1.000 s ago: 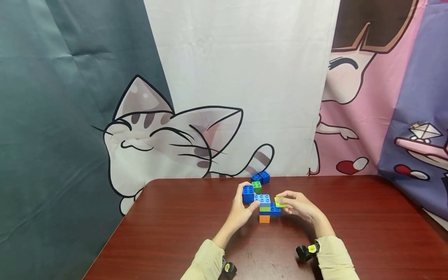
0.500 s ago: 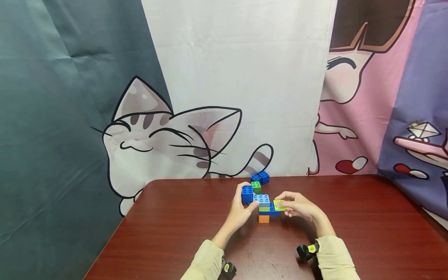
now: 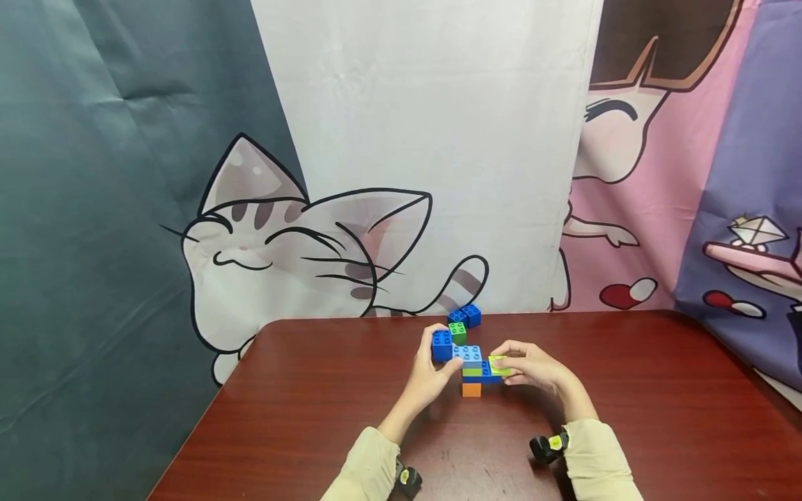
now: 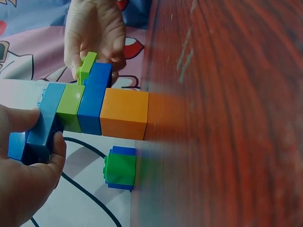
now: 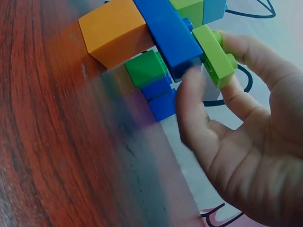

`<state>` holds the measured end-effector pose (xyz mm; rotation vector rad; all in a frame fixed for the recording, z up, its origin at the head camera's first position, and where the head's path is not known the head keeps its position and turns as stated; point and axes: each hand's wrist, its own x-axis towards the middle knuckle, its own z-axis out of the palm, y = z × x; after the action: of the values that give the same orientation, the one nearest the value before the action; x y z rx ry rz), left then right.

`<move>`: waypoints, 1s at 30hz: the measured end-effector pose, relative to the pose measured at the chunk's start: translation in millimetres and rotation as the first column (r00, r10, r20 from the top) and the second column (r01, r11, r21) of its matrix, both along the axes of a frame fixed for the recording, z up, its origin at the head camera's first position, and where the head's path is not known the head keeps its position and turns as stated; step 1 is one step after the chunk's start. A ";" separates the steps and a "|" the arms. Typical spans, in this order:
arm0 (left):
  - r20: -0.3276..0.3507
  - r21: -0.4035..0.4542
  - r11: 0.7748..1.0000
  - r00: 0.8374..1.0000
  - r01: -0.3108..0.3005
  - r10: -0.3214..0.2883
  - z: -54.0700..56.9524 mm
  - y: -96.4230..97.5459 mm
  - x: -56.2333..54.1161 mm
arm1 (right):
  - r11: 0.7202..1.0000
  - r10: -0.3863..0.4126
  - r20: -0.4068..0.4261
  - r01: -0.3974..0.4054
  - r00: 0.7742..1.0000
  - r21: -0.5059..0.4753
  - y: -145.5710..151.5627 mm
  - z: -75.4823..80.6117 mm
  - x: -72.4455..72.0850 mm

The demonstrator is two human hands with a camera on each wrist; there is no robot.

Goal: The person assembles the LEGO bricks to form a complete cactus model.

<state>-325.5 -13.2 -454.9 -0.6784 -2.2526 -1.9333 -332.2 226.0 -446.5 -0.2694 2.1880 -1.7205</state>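
Note:
A stack of building bricks stands on the table, an orange brick at its base. Above that come a long dark blue brick, a lime brick and a light blue brick. My left hand grips the light blue brick near its left end, where another dark blue brick sits. With my right hand I hold a second lime brick over the long blue brick's right end. It looks slightly tilted there, and my right thumb is beside the blue brick's end.
Behind the stack, a green brick and two dark blue bricks stand near the far edge of the brown table. A printed cloth hangs just beyond that edge.
My right hand has brought the lime brick slightly down and left, onto the long blue brick's right end. My left hand keeps its grip on the stack.

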 end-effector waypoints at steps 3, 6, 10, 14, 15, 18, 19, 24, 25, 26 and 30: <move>0.002 0.009 1.000 1.000 0.005 -0.005 0.6 0.4 -1.1 | 1.000 0.001 -0.008 -0.001 1.000 -0.003 -0.6 0.0 -1.7; 0.002 0.008 1.000 1.000 0.007 -0.007 0.5 0.7 -1.6 | 1.000 0.005 0.001 -0.005 1.000 -0.012 -0.8 -1.0 -3.3; 0.000 0.009 1.000 1.000 0.008 -0.008 0.8 0.4 -2.7 | 0.999 0.022 0.011 -0.021 1.000 -0.038 -0.8 -2.2 -5.2; 0.002 0.007 1.000 1.000 0.007 -0.007 4.2 0.3 -1.3 | 0.995 0.043 0.026 -0.040 0.999 -0.087 1.5 -4.3 -6.1; 0.005 0.003 1.000 1.000 0.006 -0.007 3.8 0.3 -1.5 | 0.994 0.048 0.031 -0.045 0.998 -0.101 2.4 -5.3 -6.1; 0.007 -0.006 1.000 1.000 0.009 -0.009 -0.1 0.3 -2.8 | 0.990 0.054 0.046 -0.047 0.997 -0.136 4.7 -8.3 -5.5; 0.010 -0.010 1.000 1.000 0.008 -0.008 -0.4 0.3 -2.4 | 0.989 0.051 0.049 -0.043 0.998 -0.141 5.0 -9.0 -5.2; 0.013 -0.006 1.000 1.000 0.016 -0.016 -0.6 0.0 -1.5 | 0.992 0.006 0.041 -0.001 0.999 -0.125 3.1 -9.7 -4.9; 0.018 -0.008 1.000 1.000 0.013 -0.013 -0.3 0.1 -1.4 | 0.993 -0.005 0.039 0.010 0.999 -0.121 2.4 -9.8 -5.1; 0.019 -0.008 1.000 1.000 0.011 -0.011 -0.2 0.0 -1.3 | 0.993 -0.014 0.037 0.019 0.999 -0.119 1.7 -10.1 -5.4; 0.015 -0.017 1.000 1.000 -0.002 0.003 -0.4 -0.4 -1.0 | 0.992 -0.029 0.042 0.034 0.999 -0.123 0.3 -12.0 -6.5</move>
<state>-326.5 -13.6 -455.3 -0.6649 -2.2798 -1.9271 -338.7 226.3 -458.5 -0.2298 2.0712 -1.8656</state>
